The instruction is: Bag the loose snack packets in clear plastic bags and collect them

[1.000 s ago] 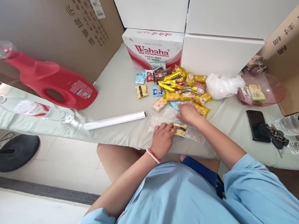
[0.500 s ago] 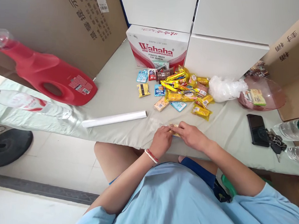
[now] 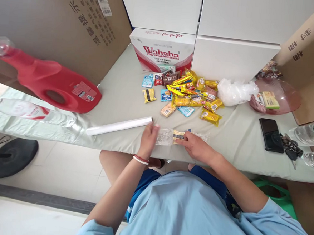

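A clear plastic bag [image 3: 168, 136] lies stretched near the table's front edge with a yellow snack packet [image 3: 178, 136] inside it. My left hand [image 3: 149, 138] pinches the bag's left end. My right hand [image 3: 195, 147] holds the bag at the packet, fingers closed on it. A white roll [image 3: 118, 126] lies just left of my left hand. Behind the bag sits a pile of wrapped snacks [image 3: 188, 93], mostly yellow, with a few blue and brown ones.
A red jug [image 3: 51, 85] and a water bottle [image 3: 33, 113] lie at the left. A Wahaha carton [image 3: 161, 49] and white boxes [image 3: 231, 56] stand behind. At the right are a crumpled white bag [image 3: 235, 91], pink bowl [image 3: 279, 97], phone [image 3: 271, 134], keys [image 3: 292, 146] and bottles [image 3: 313, 132].
My hands met over the packet at the table's edge, then my left hand moved left, pulling the clear bag out flat. Before that my right hand was back by the snack pile.
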`<state>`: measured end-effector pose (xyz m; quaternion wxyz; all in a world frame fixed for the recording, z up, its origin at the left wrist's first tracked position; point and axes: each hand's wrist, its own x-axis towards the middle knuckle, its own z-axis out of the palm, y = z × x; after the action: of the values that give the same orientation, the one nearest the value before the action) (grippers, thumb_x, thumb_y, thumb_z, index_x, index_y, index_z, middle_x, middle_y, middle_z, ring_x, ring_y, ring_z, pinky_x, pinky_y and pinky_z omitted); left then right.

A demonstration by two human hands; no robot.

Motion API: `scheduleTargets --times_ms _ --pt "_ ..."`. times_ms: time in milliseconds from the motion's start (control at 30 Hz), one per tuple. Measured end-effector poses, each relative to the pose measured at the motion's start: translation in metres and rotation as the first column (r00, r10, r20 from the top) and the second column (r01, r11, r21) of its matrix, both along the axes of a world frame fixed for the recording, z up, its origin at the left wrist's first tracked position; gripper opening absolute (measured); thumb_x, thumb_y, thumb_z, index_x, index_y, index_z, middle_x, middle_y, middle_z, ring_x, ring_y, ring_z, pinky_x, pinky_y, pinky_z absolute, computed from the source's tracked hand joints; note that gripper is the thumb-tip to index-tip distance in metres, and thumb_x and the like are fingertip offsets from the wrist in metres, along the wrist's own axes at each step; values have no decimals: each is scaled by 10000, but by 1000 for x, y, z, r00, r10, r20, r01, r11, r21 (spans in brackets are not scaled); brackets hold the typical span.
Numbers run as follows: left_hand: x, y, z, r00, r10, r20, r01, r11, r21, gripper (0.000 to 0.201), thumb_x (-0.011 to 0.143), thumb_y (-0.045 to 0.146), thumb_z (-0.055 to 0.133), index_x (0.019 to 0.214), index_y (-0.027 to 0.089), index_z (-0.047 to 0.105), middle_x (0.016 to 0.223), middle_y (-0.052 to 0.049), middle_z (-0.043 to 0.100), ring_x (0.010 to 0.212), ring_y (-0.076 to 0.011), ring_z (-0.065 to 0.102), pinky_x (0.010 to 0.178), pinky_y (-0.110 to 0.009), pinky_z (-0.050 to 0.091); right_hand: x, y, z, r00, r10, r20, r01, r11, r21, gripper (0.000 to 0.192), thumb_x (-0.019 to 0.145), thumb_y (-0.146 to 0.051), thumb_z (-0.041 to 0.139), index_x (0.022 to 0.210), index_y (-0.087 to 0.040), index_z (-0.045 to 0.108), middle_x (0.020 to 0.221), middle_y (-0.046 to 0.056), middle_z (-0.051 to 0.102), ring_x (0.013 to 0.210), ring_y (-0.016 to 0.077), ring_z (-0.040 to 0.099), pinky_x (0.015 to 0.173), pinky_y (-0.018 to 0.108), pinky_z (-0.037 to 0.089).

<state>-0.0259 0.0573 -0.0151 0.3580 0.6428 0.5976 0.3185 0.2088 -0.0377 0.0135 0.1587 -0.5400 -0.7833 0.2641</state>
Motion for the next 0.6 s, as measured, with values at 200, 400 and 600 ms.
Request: scheduleTargets --times_ms 200,400,600 --pt "10 -12 21 965 -164 -205 147 984 -96 213 716 359 718 694 211 566 919 -50 645 935 -238 615 894 -378 494 0 2 -1 1000 14 17 -14 999 28 430 937 -89 462 1222 -269 730 1025 70 554 831 197 488 741 290 409" --pt "45 -27 42 953 -155 260 220 944 -244 192 779 333 703 876 204 597 772 11 652 707 -153 638 674 -273 517 -9 1 -3 999 11 43 -13 999 42 430 932 -82 468 1236 -236 730 985 77 557 855 203 482 761 301 441" --pt "69 -42 45 918 -383 103 391 917 -76 296 908 180 508 1140 199 690 1133 -88 767 1042 -223 720 911 -368 560 17 -9 4 983 50 -178 -46 998 31 506 863 -47 499 1274 -239 722 1170 114 622 1052 234 596 937 370 507"
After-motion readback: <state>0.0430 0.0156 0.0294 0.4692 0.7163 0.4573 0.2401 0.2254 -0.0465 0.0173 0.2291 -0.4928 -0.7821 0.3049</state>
